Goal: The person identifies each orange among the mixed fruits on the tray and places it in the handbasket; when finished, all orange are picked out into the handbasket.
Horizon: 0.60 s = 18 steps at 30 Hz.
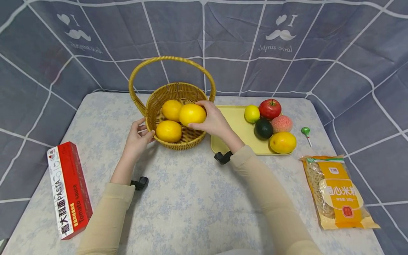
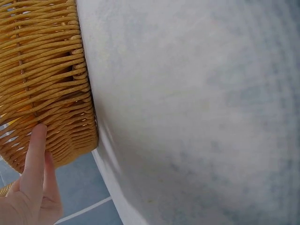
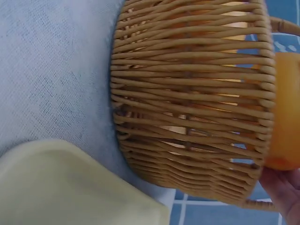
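Observation:
A round wicker basket (image 1: 183,144) with a tall arched handle stands at the back of the table. Two yellow oval fruits (image 1: 169,131) lie inside it. My right hand (image 1: 211,118) holds a third yellow fruit (image 1: 192,114) between thumb and fingers, over the right part of the basket's opening. In the right wrist view, this fruit (image 3: 286,112) shows just past the rim, fingertips beneath it. My left hand (image 1: 137,138) grips the basket's left side, thumb at the rim. Its fingers (image 2: 36,154) lie along the outer weave in the left wrist view.
Right of the basket, a pale yellow tray (image 1: 234,122) bears a red apple (image 1: 270,108), a dark green fruit (image 1: 263,129) and several other fruits. A green lollipop (image 1: 305,131) and a noodle bag (image 1: 339,193) lie further right. A red pasta box (image 1: 70,189) is at left.

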Each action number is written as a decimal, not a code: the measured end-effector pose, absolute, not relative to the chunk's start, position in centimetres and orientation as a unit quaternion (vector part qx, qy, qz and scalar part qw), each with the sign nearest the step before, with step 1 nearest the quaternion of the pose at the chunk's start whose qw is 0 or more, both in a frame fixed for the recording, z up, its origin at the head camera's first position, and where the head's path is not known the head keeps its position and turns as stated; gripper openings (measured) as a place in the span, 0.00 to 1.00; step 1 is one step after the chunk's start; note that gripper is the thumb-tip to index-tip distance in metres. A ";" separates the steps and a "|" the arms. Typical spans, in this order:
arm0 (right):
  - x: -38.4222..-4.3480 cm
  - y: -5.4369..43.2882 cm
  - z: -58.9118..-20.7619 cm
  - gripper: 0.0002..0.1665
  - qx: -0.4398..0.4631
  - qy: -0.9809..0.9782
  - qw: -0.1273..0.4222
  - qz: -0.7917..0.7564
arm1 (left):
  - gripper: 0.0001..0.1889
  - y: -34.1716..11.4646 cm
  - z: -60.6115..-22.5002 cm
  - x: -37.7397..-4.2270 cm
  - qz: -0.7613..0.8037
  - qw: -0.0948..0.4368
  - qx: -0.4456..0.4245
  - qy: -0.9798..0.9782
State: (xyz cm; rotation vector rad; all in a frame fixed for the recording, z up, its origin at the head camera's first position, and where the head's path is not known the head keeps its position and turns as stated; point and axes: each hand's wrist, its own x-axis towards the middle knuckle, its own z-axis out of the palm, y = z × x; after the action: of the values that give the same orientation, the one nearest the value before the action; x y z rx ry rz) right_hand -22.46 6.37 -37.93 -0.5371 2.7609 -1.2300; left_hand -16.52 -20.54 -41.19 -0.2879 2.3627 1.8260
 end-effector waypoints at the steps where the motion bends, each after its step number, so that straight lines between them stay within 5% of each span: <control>1: -22.5 6.2 -38.1 0.48 -0.173 0.902 0.035 -0.395 | 0.36 -20.5 -41.2 -16.5 0.607 0.071 -0.095 0.786; 18: -23.7 4.1 -40.1 0.47 -0.164 0.932 0.035 -0.322 | 0.36 -20.4 -41.3 -16.5 0.605 0.067 -0.094 0.788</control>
State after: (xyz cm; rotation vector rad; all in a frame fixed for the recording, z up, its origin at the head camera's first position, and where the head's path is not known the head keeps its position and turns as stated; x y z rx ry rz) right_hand -23.68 4.11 -40.07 -0.5045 2.8639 -0.9884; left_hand -16.49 -20.42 -41.27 -0.2837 2.3743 1.8235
